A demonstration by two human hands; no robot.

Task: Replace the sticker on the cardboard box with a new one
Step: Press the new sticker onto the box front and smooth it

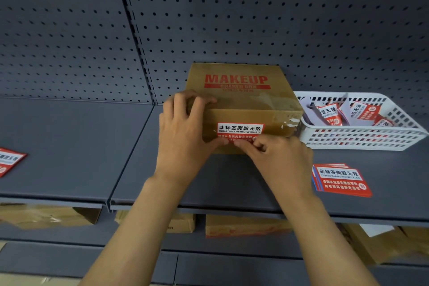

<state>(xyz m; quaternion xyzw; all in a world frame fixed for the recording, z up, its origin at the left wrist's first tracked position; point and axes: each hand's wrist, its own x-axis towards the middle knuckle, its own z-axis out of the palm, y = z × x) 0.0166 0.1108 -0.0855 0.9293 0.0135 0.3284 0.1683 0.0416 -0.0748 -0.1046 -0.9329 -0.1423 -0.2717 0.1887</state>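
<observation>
Head view: box (243, 97) sits at the back of the shelf (69, 146), against the pegboard (232, 18). Left hand (183, 137) grips the box's left front corner, fingers curled over its top edge. Right hand (278, 158) pinches the lower edge of the sticker (240, 131) on the box front. Basket (362, 139) touches the box's right side; stickers (341, 180) lie right of it; bare shelf left of it

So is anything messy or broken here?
Yes. The brown cardboard box has wrinkled, peeling clear tape at its right front corner. The white plastic basket holds crumpled red-and-white stickers in a jumble, unlike the neat sticker stack beside it.
</observation>
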